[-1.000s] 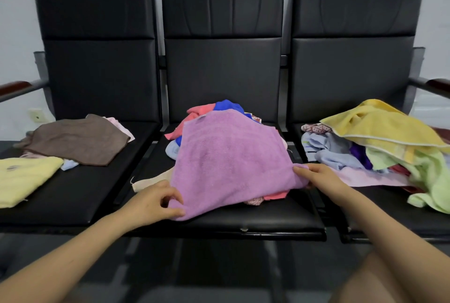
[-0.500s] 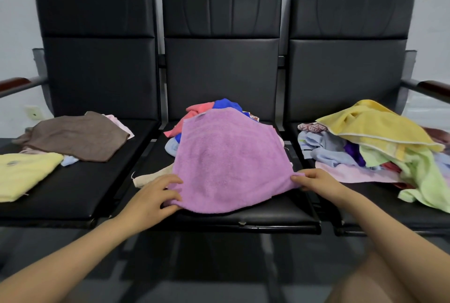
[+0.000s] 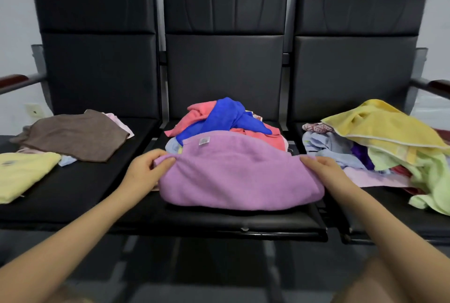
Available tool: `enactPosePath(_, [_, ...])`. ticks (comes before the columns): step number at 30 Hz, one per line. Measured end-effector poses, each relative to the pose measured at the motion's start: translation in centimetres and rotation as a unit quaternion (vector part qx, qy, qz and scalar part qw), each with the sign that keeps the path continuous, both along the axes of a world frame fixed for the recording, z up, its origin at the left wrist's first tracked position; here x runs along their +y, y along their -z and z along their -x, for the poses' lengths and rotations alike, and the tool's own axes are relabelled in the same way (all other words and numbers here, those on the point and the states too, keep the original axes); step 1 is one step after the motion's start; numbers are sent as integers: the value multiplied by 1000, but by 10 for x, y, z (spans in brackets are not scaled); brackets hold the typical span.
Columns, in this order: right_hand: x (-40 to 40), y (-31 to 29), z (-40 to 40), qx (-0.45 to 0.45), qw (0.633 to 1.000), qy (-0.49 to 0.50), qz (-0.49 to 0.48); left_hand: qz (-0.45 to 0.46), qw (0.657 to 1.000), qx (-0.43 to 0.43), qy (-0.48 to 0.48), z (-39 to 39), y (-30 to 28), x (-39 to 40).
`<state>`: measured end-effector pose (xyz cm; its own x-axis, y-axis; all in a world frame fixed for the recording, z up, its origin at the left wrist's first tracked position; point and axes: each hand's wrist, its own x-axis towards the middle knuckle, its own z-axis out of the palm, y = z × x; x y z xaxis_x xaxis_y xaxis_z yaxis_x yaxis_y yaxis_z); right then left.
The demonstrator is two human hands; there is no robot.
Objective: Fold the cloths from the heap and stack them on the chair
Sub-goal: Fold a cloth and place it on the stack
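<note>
Now both arms outstretched, left hand (image 3: 143, 171) and right hand (image 3: 323, 170) fingers pinching the purple towel (image 3: 238, 178) corners.

Between the left hand (image 3: 143, 173) and the right hand (image 3: 323, 171) a folded purple terry towel (image 3: 238, 178) fills the gap. Beyond it a heap of pink and blue cloths (image 3: 224, 117) blocks the way. Bare black leather seat (image 3: 92, 188) lies left of the left hand. Just right of the right hand, a pile of yellow, green and pale-blue cloths (image 3: 389, 147) crowds the seat.
</note>
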<state>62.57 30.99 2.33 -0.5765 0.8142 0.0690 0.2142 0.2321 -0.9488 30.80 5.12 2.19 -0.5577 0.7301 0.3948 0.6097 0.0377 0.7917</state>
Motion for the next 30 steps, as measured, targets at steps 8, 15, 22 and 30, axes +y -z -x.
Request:
enactPosePath(8, [40,6,59,9,981,173,-84,-8,992,-71,-107,31,-6,95])
enactPosePath(15, [62,19,80,-25,977,192,-92,10,986,-76,-150,62,14,127])
enactPosePath(22, [68,35,83,-153,977,136,-59,109,974,-108,-168,65,37,119])
enactPosePath(30, [59,27,61,-286,949,129,14,148,965,-159,-145,58,30,84])
